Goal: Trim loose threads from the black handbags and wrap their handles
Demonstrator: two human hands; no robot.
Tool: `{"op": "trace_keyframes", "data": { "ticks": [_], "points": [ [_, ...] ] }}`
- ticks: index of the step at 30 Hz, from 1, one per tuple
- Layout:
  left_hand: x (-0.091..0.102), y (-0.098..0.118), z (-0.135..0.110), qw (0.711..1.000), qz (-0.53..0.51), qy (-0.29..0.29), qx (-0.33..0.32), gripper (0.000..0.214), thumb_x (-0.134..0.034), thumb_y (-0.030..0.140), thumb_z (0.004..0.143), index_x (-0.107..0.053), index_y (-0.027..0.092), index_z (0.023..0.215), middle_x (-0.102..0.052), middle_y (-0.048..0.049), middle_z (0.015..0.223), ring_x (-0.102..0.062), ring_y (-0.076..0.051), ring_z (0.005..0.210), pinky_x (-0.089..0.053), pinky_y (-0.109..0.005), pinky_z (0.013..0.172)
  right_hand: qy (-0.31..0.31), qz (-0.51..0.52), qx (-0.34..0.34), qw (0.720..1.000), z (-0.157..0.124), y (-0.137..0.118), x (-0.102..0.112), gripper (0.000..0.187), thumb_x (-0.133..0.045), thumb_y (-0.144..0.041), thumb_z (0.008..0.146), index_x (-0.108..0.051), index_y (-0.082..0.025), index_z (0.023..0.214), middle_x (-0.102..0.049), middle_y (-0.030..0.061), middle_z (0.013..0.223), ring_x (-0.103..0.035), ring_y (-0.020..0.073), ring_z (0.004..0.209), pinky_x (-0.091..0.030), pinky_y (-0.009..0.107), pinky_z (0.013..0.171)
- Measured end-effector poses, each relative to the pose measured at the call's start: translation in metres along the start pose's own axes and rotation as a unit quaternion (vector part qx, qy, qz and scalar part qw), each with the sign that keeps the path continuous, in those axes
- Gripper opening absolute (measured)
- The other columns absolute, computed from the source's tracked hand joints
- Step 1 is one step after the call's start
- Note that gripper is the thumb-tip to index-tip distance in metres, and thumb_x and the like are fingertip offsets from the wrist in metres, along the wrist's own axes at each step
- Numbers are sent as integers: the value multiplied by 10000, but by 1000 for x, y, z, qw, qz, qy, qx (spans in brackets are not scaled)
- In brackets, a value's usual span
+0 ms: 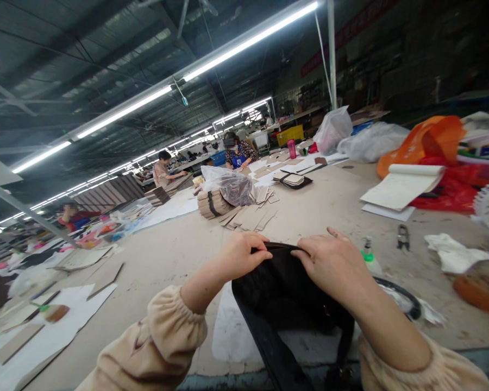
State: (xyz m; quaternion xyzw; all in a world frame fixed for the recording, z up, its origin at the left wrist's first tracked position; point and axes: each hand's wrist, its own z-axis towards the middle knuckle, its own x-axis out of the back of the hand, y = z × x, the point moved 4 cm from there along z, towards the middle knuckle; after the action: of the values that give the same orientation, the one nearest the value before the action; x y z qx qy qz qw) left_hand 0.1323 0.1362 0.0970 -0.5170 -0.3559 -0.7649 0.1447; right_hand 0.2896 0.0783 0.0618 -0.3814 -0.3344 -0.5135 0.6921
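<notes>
A black bag with a strap hangs between my two hands at the near edge of the worktable, its top edge toward the far side. My left hand pinches the left part of that top edge between thumb and fingers. On the right part, my right hand is closed over the same edge, thumb on the near side. A strap trails down on the right, where small metal fittings show dimly. Much of the bag's lower part is dark and runs out of the frame.
Cardboard pieces and a strapped bundle lie ahead. To the right are a green-collared bottle, small snips, a notepad and an orange bag. Another glue bottle lies left. Co-workers sit farther off.
</notes>
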Motion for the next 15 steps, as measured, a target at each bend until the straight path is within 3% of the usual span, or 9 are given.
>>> {"op": "trace_keyframes", "data": {
  "ticks": [6,15],
  "points": [
    [-11,1,12,998,59,23,8,126,-592,259,767,-673,184,706,-697,-22,815,-619,-149,749,-448,-252,713,-8,-8,-9,1000,-7,11,3,199,-520,-302,834,-626,-215,690,-683,27,726,-610,187,726,-299,420,940],
    [-17,1,21,998,57,28,12,106,-619,255,749,-667,183,688,-684,1,783,-603,-128,728,-432,-231,686,2,-10,-22,1000,-7,18,2,224,-510,-313,833,-615,-218,660,-684,16,706,-608,179,702,-308,413,927]
  ]
}}
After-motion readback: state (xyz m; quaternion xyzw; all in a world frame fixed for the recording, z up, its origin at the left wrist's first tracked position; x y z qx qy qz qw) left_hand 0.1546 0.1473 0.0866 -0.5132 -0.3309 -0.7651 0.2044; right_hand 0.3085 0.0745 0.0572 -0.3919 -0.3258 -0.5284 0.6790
